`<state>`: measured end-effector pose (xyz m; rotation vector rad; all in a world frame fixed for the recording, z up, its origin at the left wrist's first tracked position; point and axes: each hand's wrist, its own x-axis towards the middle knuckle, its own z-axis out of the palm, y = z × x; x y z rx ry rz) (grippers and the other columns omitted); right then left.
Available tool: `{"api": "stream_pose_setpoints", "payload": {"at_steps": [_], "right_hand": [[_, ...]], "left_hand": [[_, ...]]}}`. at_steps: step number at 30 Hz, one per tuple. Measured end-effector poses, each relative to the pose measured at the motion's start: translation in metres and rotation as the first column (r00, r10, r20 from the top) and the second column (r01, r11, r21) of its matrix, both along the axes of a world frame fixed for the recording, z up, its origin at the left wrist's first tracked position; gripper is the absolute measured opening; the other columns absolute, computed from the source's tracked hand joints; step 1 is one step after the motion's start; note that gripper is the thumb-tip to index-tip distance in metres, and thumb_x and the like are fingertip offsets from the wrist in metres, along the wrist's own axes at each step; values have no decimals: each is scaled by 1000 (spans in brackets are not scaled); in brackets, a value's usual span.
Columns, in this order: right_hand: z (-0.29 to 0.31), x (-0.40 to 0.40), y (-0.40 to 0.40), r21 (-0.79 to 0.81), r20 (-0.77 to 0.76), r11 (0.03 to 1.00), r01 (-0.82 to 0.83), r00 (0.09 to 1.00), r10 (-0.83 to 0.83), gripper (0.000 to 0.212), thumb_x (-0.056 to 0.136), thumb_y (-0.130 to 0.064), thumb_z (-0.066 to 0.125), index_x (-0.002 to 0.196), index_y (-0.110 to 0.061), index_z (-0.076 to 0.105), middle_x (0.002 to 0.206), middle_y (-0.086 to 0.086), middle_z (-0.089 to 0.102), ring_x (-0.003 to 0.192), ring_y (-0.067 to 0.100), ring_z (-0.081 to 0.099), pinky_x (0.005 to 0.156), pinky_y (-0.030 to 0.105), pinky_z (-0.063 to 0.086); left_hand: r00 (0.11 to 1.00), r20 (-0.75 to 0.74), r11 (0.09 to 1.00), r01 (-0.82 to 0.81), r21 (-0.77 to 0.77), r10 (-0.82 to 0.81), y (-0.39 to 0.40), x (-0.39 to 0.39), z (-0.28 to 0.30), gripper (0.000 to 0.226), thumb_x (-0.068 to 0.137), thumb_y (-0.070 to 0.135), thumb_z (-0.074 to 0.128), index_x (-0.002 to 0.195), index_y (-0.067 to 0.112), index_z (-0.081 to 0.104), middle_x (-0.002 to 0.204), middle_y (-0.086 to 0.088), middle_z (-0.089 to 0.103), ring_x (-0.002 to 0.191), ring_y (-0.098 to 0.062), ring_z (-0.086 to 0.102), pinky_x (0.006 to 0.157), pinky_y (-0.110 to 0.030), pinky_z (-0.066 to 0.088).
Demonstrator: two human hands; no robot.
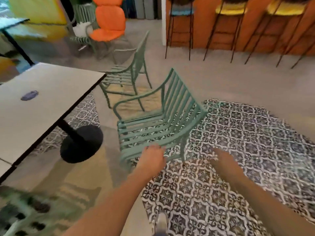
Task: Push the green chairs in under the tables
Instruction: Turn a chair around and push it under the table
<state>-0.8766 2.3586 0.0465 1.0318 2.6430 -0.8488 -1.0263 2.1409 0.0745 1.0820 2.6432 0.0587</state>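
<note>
Two bare forearms reach forward from the bottom edge. The left hand (153, 158), at about 6 o'clock from centre, lies on the near armrest of the nearer green slatted metal chair (158, 120); motion blur hides whether its fingers curl round the rail. The right hand (221, 160), at about 5 o'clock, hangs over the floor just beside that chair's near leg, touching nothing, fingers too smeared to read. The chair stands sideways, its barred back toward 1 o'clock, partly on a black-and-white patterned tile floor (247, 150), clear of the pale rectangular table top (42, 103) at 9 o'clock, which sits on a black post and round black base (81, 143). A second green slatted chair (129, 75) stands beyond at 12 o'clock, its seat front at the table corner. Farther off, an orange cushioned chair (109, 23) at 11 o'clock and thin-legged bar stools (230, 31) before an orange counter at 1 o'clock.
</note>
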Motion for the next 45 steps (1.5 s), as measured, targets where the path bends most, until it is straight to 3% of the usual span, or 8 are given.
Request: {"api": "stream_pose_setpoints", "payload": {"at_steps": [8, 20, 23, 26, 29, 36, 40, 45], "right_hand": [[42, -117, 129, 230, 3, 964, -133, 991, 136, 52, 98, -34, 47, 147, -25, 33, 149, 5, 40, 132, 25, 40, 107, 40, 36], [43, -270, 278, 272, 85, 879, -392, 920, 384, 64, 94, -20, 53, 150, -31, 25, 156, -1, 28, 141, 22, 27, 116, 39, 22], [27, -325, 313, 299, 118, 761, -576, 814, 569, 64, 91, -17, 53, 148, -31, 28, 155, -2, 29, 140, 22, 28, 117, 39, 23], [14, -387, 331, 298, 146, 603, -740, 660, 737, 63, 91, -12, 53, 147, -28, 29, 156, 0, 26, 141, 24, 25, 118, 40, 20], [5, -438, 341, 292, 179, 408, -865, 469, 865, 65, 89, -11, 54, 148, -26, 28, 157, 2, 24, 143, 25, 22, 116, 42, 19], [-11, -493, 347, 313, 306, -27, -949, 74, 949, 54, 95, -38, 50, 146, -30, 34, 156, 2, 26, 145, 23, 16, 114, 48, 18], [-20, -504, 347, 298, 281, -105, -949, -18, 960, 47, 95, -46, 47, 141, -37, 43, 150, -8, 35, 143, 19, 18, 108, 52, 26], [-27, -494, 344, 303, 257, -149, -941, -70, 964, 46, 93, -54, 41, 136, -39, 47, 147, -10, 38, 142, 19, 21, 105, 52, 31]], "left_hand": [[996, -78, 998, 48, 39, -45, 165, -110, 3, 38, 95, 39, 43, 125, 18, 54, 124, -7, 60, 113, -29, 57, 93, -42, 43], [956, 233, 974, -204, 93, 178, 313, -211, -9, 39, 95, 43, 47, 123, 17, 53, 117, -6, 64, 101, -23, 62, 86, -37, 53], [911, 315, 944, -313, 103, 267, 346, -228, -19, 36, 97, 40, 48, 124, 17, 53, 115, -5, 64, 88, -16, 58, 74, -28, 47], [848, 356, 893, -444, 74, 392, 370, -249, -33, 43, 95, 47, 49, 127, 17, 51, 119, -7, 64, 102, -24, 62, 86, -37, 52], [757, 387, 814, -580, 28, 526, 389, -262, -44, 50, 91, 49, 51, 129, 17, 50, 119, -11, 63, 105, -31, 62, 87, -39, 52], [545, 375, 613, -786, -83, 750, 420, -239, -71, 53, 91, 47, 52, 134, 17, 42, 121, -11, 61, 110, -31, 60, 87, -40, 48], [464, 318, 507, -860, -62, 827, 430, -227, -82, 23, 94, 24, 45, 115, 16, 46, 104, -10, 66, 93, -30, 64, 79, -41, 54], [476, 279, 497, -868, -4, 834, 424, -211, -85, 19, 93, 19, 43, 112, 17, 49, 95, -6, 67, 85, -28, 66, 75, -39, 55]]}}
